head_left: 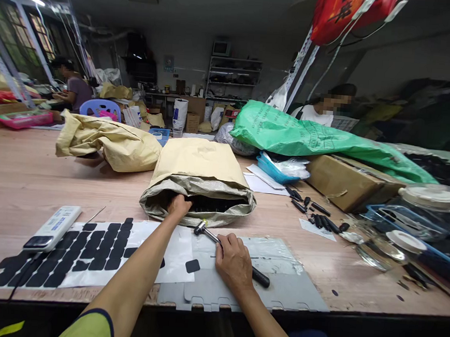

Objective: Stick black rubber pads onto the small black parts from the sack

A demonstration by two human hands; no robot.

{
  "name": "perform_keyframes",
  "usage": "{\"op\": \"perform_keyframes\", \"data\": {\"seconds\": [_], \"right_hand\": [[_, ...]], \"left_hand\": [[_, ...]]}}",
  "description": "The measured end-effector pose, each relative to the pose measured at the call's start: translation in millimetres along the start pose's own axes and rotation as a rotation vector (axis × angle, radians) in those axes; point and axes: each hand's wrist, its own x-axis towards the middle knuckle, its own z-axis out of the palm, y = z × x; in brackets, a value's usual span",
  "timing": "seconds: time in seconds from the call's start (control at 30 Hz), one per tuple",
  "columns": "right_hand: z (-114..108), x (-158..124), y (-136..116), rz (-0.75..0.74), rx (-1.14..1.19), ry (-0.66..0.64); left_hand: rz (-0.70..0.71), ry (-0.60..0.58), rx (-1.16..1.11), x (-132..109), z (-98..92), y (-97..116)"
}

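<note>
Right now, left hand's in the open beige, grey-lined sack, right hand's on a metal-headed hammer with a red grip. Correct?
No: the grip of the metal-headed hammer is black, not red, per the head view. Left hand in the open beige, grey-lined sack, right hand on the hammer: correct.

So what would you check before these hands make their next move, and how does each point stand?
1. Sack mouth open: ok, it gapes toward the person.
2. Left hand grip: cannot tell; its fingers are hidden inside the mouth.
3. Right hand on the hammer: ok, fingers curled over its handle.
4. Sack contents identified: cannot tell, too dark.
5. Black parts gathered neatly: not ok, scattered at right.
</note>
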Motion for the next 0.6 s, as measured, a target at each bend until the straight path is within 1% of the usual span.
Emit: {"op": "perform_keyframes", "data": {"seconds": [0.07,0.13,0.23,0.33,0.4,0.5,0.57,0.6], "right_hand": [[0,0,0,0.004,0.003,-0.001],[-1,0,0,0.011,0.010,-0.009],[-1,1,0,0.020,0.028,-0.028],[-2,1,-1,0.025,0.038,-0.037],[-3,1,-2,0.033,0.036,-0.041],[-3,0,-2,0.043,0.034,-0.046],[-3,0,-2,0.044,0.034,-0.046],[-3,0,-2,0.044,0.034,-0.045]], "left_hand": [[-0.013,-0.006,0.008,-6,-8.3,-7],[0.010,0.005,0.009,-16,-16.4,-15],[0.157,0.076,0.002,-36,-26.4,-29],[0.281,0.133,-0.060,-62,-34.8,-51],[0.311,0.105,-0.121,-82,-39.1,-69],[0.313,0.001,-0.131,-111,-42.0,-96],[0.308,-0.055,-0.105,-124,-41.2,-108],[0.314,-0.064,-0.098,-129,-40.3,-111]]}}
